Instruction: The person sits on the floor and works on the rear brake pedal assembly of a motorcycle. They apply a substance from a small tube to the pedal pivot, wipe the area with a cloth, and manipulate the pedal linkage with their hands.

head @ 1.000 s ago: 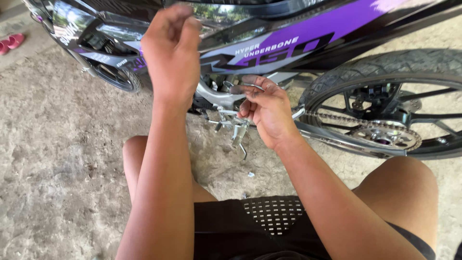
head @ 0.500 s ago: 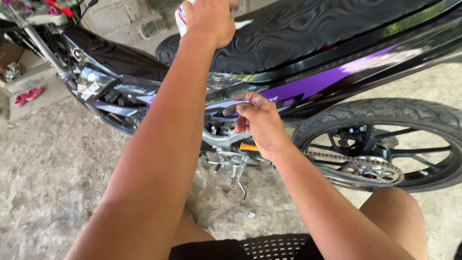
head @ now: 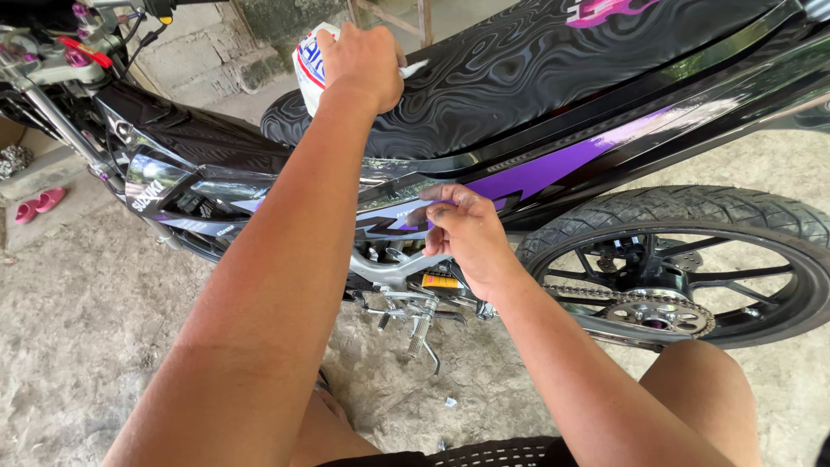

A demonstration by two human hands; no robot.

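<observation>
a: hands first, where are they?

b: left hand [head: 367, 60] is up on the motorbike's black patterned seat [head: 536, 78], fingers curled down over a white container [head: 308, 67] with red and blue print. it looks like a closed grip on the top, though the palm hides most of it.

a: and the container itself?

b: standing on the front end of the seat, near the handlebar side, partly behind the knuckles.

a: right hand?

b: right hand [head: 462, 233] is lower, at the edge of the purple side panel [head: 553, 169], above the footpeg [head: 419, 333]. its fingers are bent and the tips rest on the panel edge. i can't tell whether they pinch anything small or just press there.

a: so which step is this?

b: my reading: fetching the container while the other hand keeps its place on the panel. nothing is being applied down by the chain sprocket [head: 657, 313] or rear wheel [head: 692, 259].

a: what does the next move call for?

b: a firm hold before lifting, since the seat slopes and is slick. the right hand should mark the spot and stay clear of the container's path.
</observation>
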